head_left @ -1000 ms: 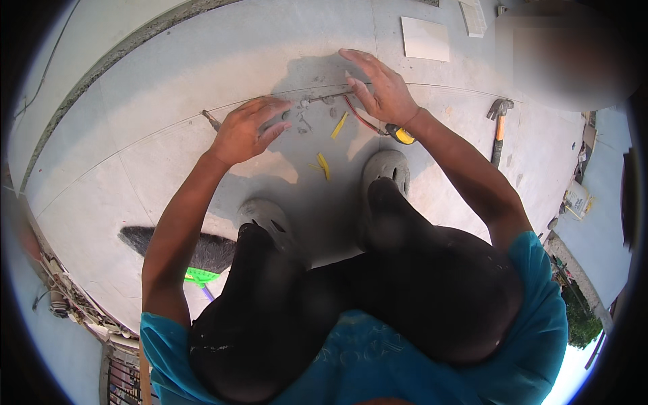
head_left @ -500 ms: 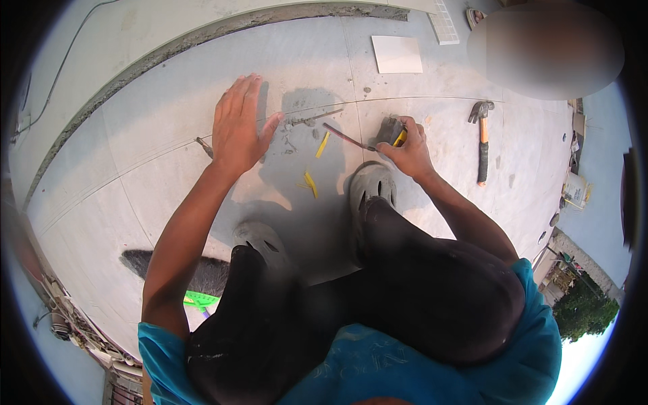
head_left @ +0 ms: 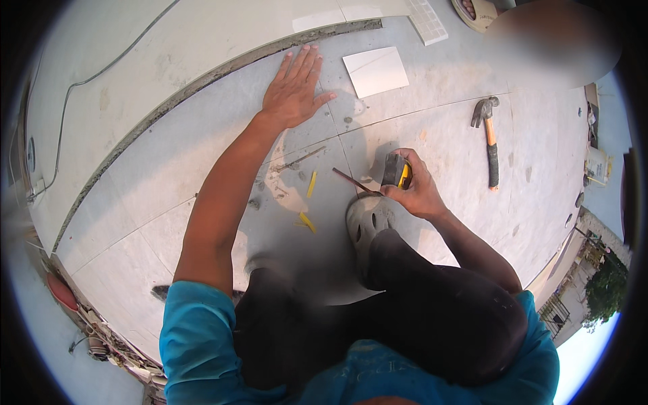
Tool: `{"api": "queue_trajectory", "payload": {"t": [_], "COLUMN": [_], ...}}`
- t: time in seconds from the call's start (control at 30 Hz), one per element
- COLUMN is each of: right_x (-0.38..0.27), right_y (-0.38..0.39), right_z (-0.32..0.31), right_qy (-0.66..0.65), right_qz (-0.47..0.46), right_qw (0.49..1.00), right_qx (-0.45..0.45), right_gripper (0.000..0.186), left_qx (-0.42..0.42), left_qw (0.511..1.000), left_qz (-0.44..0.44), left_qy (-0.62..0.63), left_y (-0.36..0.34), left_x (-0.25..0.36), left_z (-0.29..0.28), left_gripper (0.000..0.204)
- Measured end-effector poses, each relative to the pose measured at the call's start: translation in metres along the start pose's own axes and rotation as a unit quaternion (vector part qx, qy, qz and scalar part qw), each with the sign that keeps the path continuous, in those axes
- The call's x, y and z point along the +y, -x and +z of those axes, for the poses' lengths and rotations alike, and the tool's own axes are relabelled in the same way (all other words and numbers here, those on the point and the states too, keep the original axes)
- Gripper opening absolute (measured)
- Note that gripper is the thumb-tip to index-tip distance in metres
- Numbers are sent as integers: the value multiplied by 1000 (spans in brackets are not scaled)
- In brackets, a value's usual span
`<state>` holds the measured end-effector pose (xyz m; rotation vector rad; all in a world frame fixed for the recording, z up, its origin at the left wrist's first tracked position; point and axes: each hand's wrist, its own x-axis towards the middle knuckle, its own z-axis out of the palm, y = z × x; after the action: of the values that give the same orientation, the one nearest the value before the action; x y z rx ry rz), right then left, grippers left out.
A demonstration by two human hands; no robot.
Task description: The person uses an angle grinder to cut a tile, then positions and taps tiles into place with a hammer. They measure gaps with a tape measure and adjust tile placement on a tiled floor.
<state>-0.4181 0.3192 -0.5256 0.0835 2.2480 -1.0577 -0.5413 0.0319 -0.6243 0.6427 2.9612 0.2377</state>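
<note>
My left hand (head_left: 291,91) reaches forward over the pale tiled floor (head_left: 189,169), its fingers stretched out and holding nothing. Its fingertips come near the rough raised edge (head_left: 223,66); whether the palm touches the floor I cannot tell. In my right hand (head_left: 420,192) is a black and yellow tape measure (head_left: 397,171), held above the floor beside my shoe (head_left: 370,219). A thin dark reddish strip (head_left: 354,181) sticks out leftward from that hand; I cannot make out whether it is the blade or a separate stick. A white square piece (head_left: 376,73) lies right of my left hand.
A claw hammer (head_left: 490,145) lies at the right. Yellow scraps (head_left: 311,184) and a thin stick (head_left: 302,158) are between my arms. At the top right are a pale grid-patterned strip (head_left: 426,21) and another person's sandalled foot (head_left: 478,15). A cable (head_left: 75,84) runs at the far left.
My left hand has moved forward and right, toward the raised edge. My right hand still holds the tape measure, now lower in the picture. The view has shifted, and the broom is mostly covered.
</note>
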Motion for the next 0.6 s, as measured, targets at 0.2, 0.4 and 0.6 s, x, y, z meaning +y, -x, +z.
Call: {"api": "queue_trajectory", "payload": {"t": [0.2,0.4,0.6], "right_x": [-22,-54,-50], "right_y": [-10,-6,8], "right_z": [-4,9,24], "right_qy": [-119,-265,-248], "right_qz": [3,62,20], "right_qw": [981,913,899], "right_qx": [-153,-303,-360], "right_gripper": [68,62,69], "left_qx": [-43,14,25], "left_qw": [983,1000,999], "left_qz": [148,1,-28], "left_qy": [98,-19,16], "left_y": [51,26,21], "left_x": [3,-18,-24], "left_z": [-2,0,1], "left_gripper": [82,77,74]}}
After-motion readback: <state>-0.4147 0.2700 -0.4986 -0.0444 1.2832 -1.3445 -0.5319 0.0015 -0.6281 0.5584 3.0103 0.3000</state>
